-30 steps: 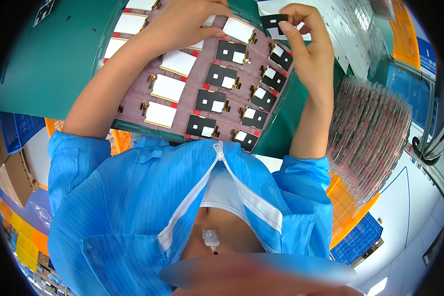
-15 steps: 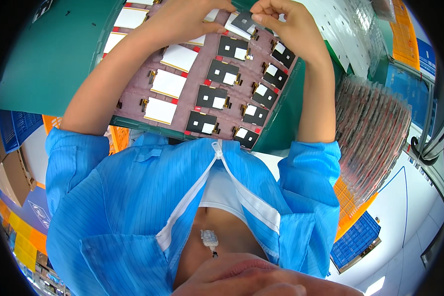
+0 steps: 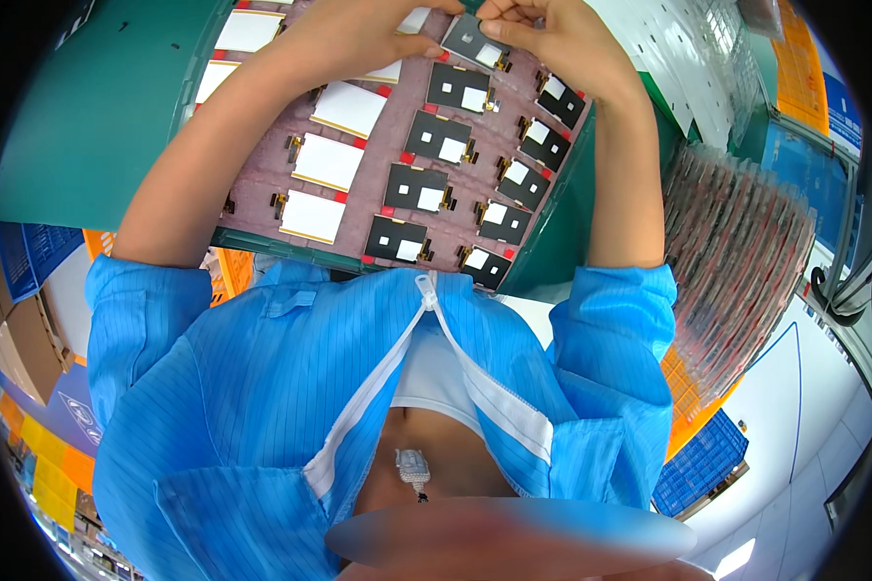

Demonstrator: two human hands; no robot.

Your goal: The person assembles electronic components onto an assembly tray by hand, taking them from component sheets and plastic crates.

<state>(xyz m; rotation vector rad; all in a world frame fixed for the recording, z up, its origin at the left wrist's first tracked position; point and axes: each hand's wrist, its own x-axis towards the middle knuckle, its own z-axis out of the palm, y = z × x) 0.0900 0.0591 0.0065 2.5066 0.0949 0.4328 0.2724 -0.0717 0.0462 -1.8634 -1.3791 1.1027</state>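
Left hand [image 3: 370, 33]: spread | right hand [image 3: 567, 37]: pinching one black sheet [image 3: 469, 43] | other black-faced panels [image 3: 436, 137]: nine

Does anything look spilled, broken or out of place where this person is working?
Just one small oddity: small dark bits lie loose on the green surface, left of the tray, while the white panels and black panels sit in rows. They're too small to identify. I see no spill or breakage.
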